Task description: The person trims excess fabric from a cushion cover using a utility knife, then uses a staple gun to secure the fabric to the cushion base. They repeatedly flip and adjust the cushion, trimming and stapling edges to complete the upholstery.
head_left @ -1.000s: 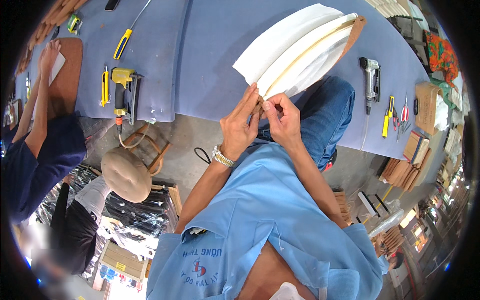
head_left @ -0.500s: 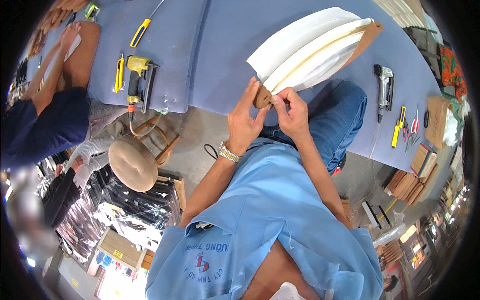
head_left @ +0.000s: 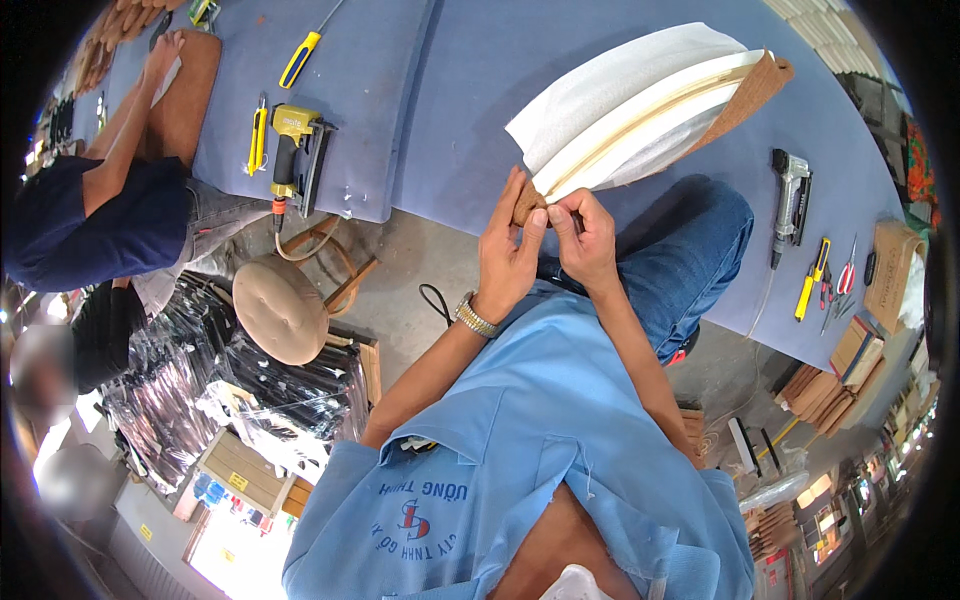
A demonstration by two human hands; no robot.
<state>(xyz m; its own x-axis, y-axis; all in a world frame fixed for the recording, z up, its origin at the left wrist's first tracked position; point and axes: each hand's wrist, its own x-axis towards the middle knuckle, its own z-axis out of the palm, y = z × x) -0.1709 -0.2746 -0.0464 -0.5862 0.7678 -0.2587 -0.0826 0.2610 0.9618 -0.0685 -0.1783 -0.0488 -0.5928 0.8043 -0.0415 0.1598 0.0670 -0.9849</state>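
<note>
A curved panel (head_left: 625, 100) with white lining, pale foam-like layers and brown fabric stands on edge at the blue table's near side. Brown fabric (head_left: 529, 203) is folded over at its near end. My left hand (head_left: 508, 262) is closed on this fabric, fingers along its left side and thumb in front. Close beside it, my right hand (head_left: 586, 245) pinches the corner of the same fabric between thumb and bent forefinger. The thumbs almost meet, and the fingertips behind the fabric are hidden.
On the blue table (head_left: 470, 110) lie a yellow staple gun (head_left: 297, 150), a yellow cutter (head_left: 257, 138) and a screwdriver (head_left: 300, 58) at left. A silver staple gun (head_left: 790, 200) and another cutter (head_left: 812, 280) lie right. A round padded stool (head_left: 281, 310) stands left, near a co-worker (head_left: 95, 225).
My left thumb has slid up and right over the fabric, closer to my right thumb. The view has shifted slightly. At the left, the co-worker's arms have moved a little.
</note>
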